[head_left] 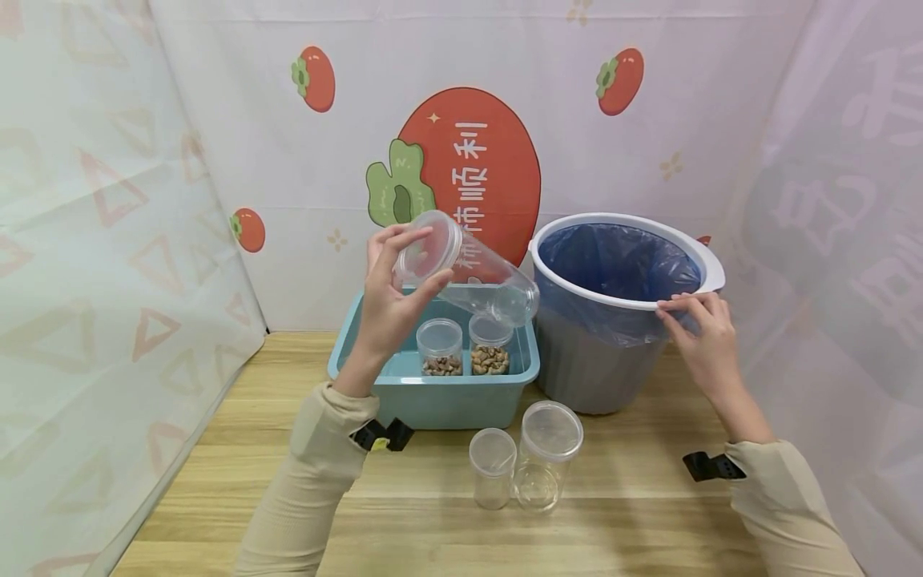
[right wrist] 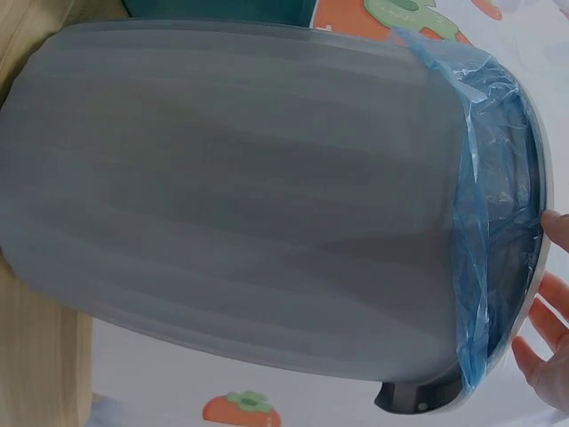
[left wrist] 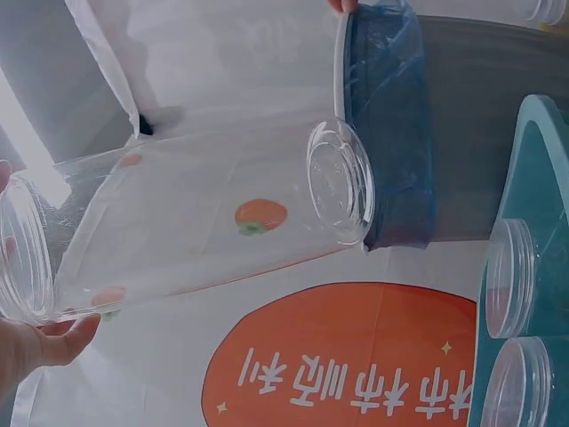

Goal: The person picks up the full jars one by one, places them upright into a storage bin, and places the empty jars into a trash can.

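From the right wrist, only the bin [right wrist: 240, 196] and fingertips [right wrist: 542, 334] — no jar

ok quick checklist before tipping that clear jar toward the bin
1. Left hand grips the clear jar near its lidded end: ok.
2. Jar lid off: not ok, the clear lid looks fitted.
3. Jar has contents to dump: not ok, it looks empty.
4. Right hand steadies the bin rim: ok.
5. Blue liner sits open inside the bin: ok.
6. Jar is over the bin: not ok, it hangs above the teal tub.
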Action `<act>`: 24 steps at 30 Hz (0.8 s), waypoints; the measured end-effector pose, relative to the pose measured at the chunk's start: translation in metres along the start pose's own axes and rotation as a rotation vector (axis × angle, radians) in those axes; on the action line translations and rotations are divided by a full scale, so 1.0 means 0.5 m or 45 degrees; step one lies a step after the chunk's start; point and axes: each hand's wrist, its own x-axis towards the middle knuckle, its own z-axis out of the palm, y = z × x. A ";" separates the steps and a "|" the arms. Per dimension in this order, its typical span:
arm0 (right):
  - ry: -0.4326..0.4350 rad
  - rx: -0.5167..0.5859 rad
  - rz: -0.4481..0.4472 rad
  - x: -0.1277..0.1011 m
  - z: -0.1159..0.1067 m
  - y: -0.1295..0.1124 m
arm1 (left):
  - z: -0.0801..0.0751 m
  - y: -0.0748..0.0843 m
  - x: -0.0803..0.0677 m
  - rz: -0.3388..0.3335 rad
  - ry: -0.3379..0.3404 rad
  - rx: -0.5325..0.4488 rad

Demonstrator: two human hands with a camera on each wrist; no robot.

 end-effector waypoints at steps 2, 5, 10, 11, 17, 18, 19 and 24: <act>-0.001 -0.003 0.005 -0.001 0.000 0.001 | 0.009 -0.002 0.014 -0.001 0.006 0.005; -0.003 -0.008 0.010 -0.001 0.001 0.001 | 0.021 -0.004 0.034 0.001 0.016 -0.029; 0.009 0.002 0.000 -0.001 0.002 0.002 | 0.043 -0.004 0.065 -0.013 0.061 -0.070; 0.011 0.005 -0.002 -0.001 0.002 0.002 | 0.048 -0.005 0.071 -0.021 0.069 -0.070; 0.019 0.006 -0.012 -0.001 0.003 0.006 | 0.083 -0.008 0.101 -0.090 0.071 -0.132; 0.021 0.001 -0.013 -0.002 0.003 0.006 | 0.089 -0.010 0.105 -0.106 0.070 -0.143; 0.024 -0.004 -0.015 -0.002 0.003 0.006 | 0.095 -0.013 0.109 -0.113 0.069 -0.150; 0.035 -0.006 -0.026 -0.003 0.004 0.009 | 0.125 -0.023 0.122 -0.070 0.072 -0.101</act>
